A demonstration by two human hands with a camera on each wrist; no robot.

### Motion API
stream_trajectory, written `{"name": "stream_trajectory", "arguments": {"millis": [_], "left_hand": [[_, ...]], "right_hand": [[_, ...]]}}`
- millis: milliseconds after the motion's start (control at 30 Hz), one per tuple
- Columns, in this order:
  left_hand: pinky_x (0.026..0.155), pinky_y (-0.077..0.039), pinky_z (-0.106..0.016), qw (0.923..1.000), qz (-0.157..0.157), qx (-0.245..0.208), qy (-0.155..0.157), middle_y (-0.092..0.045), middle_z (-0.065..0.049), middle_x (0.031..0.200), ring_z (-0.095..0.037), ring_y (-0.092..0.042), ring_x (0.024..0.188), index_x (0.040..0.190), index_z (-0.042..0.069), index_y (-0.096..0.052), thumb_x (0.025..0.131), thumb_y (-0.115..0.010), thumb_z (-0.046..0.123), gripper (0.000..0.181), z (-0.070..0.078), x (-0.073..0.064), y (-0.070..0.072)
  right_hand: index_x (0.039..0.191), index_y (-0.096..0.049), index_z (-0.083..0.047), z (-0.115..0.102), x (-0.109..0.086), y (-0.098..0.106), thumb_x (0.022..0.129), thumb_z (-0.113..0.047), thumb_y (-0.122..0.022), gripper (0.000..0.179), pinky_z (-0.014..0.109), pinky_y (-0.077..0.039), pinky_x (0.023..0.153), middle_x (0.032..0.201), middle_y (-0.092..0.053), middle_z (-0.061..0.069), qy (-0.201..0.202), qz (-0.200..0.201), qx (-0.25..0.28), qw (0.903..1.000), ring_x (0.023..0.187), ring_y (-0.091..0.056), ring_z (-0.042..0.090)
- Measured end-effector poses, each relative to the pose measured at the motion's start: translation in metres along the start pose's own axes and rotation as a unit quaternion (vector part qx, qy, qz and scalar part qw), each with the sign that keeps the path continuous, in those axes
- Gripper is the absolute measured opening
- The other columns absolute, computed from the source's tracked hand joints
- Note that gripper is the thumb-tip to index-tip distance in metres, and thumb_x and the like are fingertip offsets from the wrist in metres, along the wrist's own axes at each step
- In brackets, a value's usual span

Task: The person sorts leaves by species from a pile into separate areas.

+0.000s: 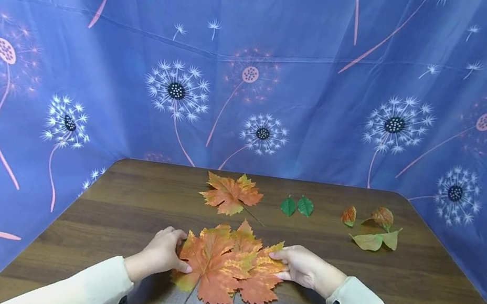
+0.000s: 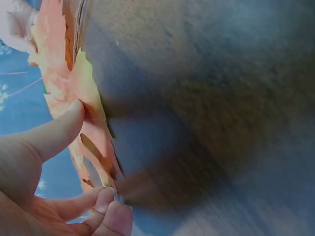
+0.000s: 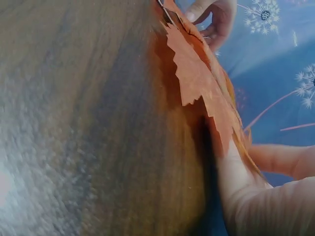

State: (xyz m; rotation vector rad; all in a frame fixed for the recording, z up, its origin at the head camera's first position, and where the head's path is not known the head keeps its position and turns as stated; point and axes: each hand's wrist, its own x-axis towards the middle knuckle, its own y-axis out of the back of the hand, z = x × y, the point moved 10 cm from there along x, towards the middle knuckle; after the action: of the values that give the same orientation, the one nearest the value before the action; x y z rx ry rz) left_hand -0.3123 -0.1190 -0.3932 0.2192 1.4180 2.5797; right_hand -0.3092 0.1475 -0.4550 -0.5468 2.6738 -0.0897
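Two large orange artificial maple leaves overlap at the front middle of the table. My left hand point(image 1: 162, 251) is at the outer edge of the left maple leaf point(image 1: 212, 258), with the thumb on its face and the fingers along its edge. From the other side my right hand point(image 1: 301, 267) pinches the right maple leaf point(image 1: 259, 286), whose left part is hidden behind the other leaf. In the left wrist view the thumb point(image 2: 64, 125) presses on the leaf. The right wrist view shows the orange leaf's jagged edge point(image 3: 194, 78) close over the wood. Both stems point toward me.
Another orange maple leaf point(image 1: 229, 195) lies behind, its stem toward the right. Two small green leaves point(image 1: 288, 206) are right of it. Farther right lie a small reddish leaf point(image 1: 348, 216), a brownish leaf point(image 1: 382, 216) and pale green leaves point(image 1: 368, 241). A blue dandelion-print cloth point(image 1: 315, 121) surrounds the wooden table point(image 1: 146, 195).
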Motion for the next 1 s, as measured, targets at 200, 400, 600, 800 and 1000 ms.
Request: {"name": "stream_trajectory", "arguments": {"millis": [200, 400, 600, 800, 1000], "left_hand": [[0.068, -0.039, -0.031, 1.0, 0.001, -0.002, 0.002, -0.051, -0.005, 0.083, -0.019, -0.045, 0.078, 0.086, 0.005, -0.059, 0.054, -0.095, 0.016, 0.049, 0.002, 0.003, -0.001], [0.057, -0.034, -0.026, 0.9994, -0.003, -0.026, 0.023, -0.045, -0.001, 0.07, -0.015, -0.041, 0.065, 0.069, 0.007, -0.052, 0.055, -0.094, 0.012, 0.045, -0.001, 0.006, -0.004], [0.055, -0.034, -0.025, 0.9938, -0.031, -0.091, 0.056, -0.047, 0.0, 0.068, -0.014, -0.043, 0.063, 0.073, 0.005, -0.051, 0.06, -0.092, 0.007, 0.043, -0.008, 0.009, -0.01], [0.059, -0.044, -0.025, 0.9683, -0.069, -0.223, 0.09, -0.056, -0.004, 0.076, -0.013, -0.051, 0.066, 0.093, -0.004, -0.056, 0.067, -0.084, -0.004, 0.038, -0.015, 0.012, -0.019], [0.073, -0.059, -0.035, 0.919, -0.143, -0.357, 0.086, -0.074, -0.016, 0.089, -0.014, -0.069, 0.075, 0.109, -0.015, -0.057, 0.081, -0.068, -0.011, 0.03, -0.014, 0.009, -0.035]], "right_hand": [[0.113, -0.06, 0.009, 0.0, 0.001, -0.007, 0.092, 0.0, -0.059, 0.022, 0.032, -0.057, 0.081, 0.093, -0.072, 0.004, 0.009, -0.021, -0.014, 0.9996, 0.086, -0.069, 0.013], [0.121, -0.056, 0.012, 0.001, 0.0, -0.013, 0.088, 0.007, -0.06, 0.033, 0.033, -0.057, 0.083, 0.098, -0.07, 0.004, 0.014, -0.035, -0.014, 0.9992, 0.09, -0.067, 0.013], [0.123, -0.053, 0.013, 0.001, 0.0, -0.014, 0.088, 0.007, -0.058, 0.035, 0.033, -0.057, 0.082, 0.099, -0.07, 0.007, 0.018, -0.038, 0.004, 0.9991, 0.092, -0.068, 0.016], [0.123, -0.053, 0.013, -0.002, -0.001, -0.016, 0.089, 0.006, -0.057, 0.036, 0.032, -0.057, 0.082, 0.1, -0.07, 0.007, 0.027, -0.044, 0.005, 0.9987, 0.093, -0.067, 0.015], [0.119, -0.057, 0.01, -0.007, -0.002, -0.015, 0.089, 0.006, -0.057, 0.03, 0.033, -0.057, 0.084, 0.098, -0.07, 0.006, 0.039, -0.041, 0.011, 0.9983, 0.092, -0.068, 0.016]]}}
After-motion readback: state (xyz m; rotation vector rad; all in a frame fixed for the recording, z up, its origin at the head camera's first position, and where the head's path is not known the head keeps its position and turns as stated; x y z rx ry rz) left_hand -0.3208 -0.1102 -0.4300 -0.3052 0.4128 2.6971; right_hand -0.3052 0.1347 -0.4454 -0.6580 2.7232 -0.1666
